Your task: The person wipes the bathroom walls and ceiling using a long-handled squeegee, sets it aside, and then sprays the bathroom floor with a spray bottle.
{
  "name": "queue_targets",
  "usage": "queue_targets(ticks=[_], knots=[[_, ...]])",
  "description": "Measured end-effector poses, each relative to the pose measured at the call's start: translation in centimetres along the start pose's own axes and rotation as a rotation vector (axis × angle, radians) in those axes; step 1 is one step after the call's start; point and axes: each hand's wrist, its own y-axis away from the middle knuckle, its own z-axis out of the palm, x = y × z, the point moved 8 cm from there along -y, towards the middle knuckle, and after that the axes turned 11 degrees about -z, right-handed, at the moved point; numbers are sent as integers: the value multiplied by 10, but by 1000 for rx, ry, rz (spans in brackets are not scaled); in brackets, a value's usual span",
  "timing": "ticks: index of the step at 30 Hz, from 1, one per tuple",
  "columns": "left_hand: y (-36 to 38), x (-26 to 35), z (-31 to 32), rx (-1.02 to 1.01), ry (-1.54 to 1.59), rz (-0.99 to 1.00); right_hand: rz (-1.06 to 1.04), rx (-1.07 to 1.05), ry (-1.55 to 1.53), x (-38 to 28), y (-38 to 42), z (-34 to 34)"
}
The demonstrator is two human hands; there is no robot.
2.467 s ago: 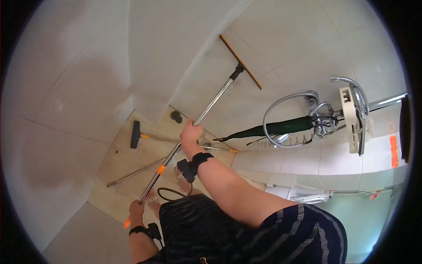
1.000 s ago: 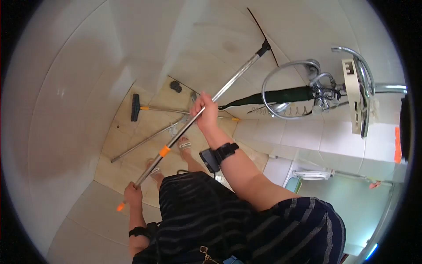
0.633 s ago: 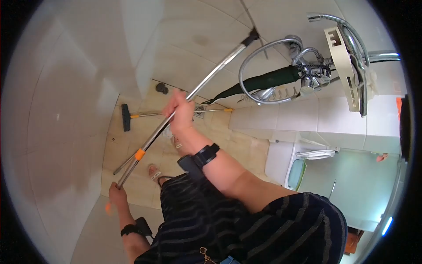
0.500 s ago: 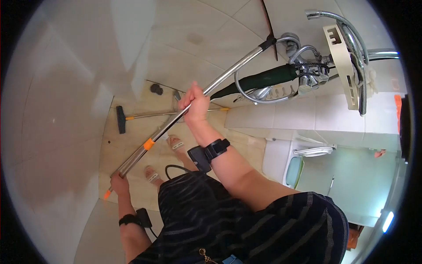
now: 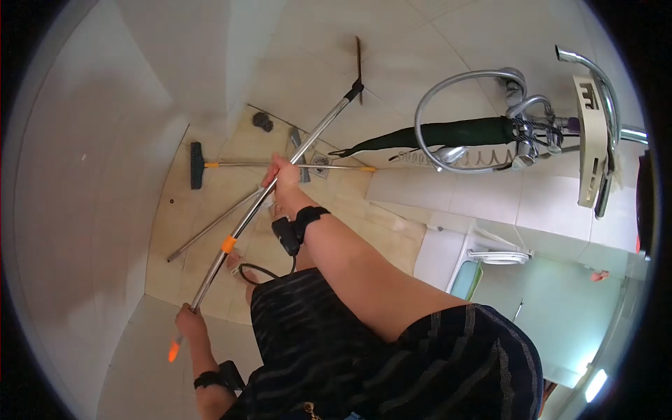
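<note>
Two hands on one squeegee pole (image 5: 280, 180): left hand (image 5: 187, 323) low at the orange-tipped end, fingers wrapped round it; right hand (image 5: 283, 176) mid-shaft, fingers closed on the steel, arm stretched forward. Blade (image 5: 358, 59) edge-on against the wall tiles, swung left from beside the tap (image 5: 521, 126) half a second ago, suggesting a fresh stroke. Beyond, on the floor (image 5: 203, 241): brush (image 5: 197, 165), spare pole (image 5: 210, 225). On the wall: hose (image 5: 448, 80), folded umbrella (image 5: 448, 133).

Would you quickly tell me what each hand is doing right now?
Left hand: closed around the lower end of the squeegee pole, near its orange tip.
Right hand: closed around the same pole, higher up.
</note>
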Motion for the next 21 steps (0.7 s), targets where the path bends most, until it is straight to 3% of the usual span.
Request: queue_targets(ticks=[2, 4, 6, 9, 12, 16, 20, 21], knots=[[18, 0, -21, 48, 8, 32, 110, -2, 25, 20, -2, -6], [34, -6, -36, 50, 53, 43, 347, -17, -89, 37, 5, -9], [44, -21, -59, 61, 100, 55, 387, -55, -189, 31, 17, -9], [60, -76, -85, -194, 106, -3, 424, -76, -378, 18, 31, -15], [69, -105, -153, -162, -46, -39, 405, 213, -459, 4, 44, -25], [94, -48, -297, 497, -290, 182, 400, 341, -402, 21, 50, 3], [134, 49, -396, 683, -392, 156, 510, 164, -595, -7, 52, 85], [152, 75, -419, 816, -365, 216, 506, 83, -649, -26, 50, 106]])
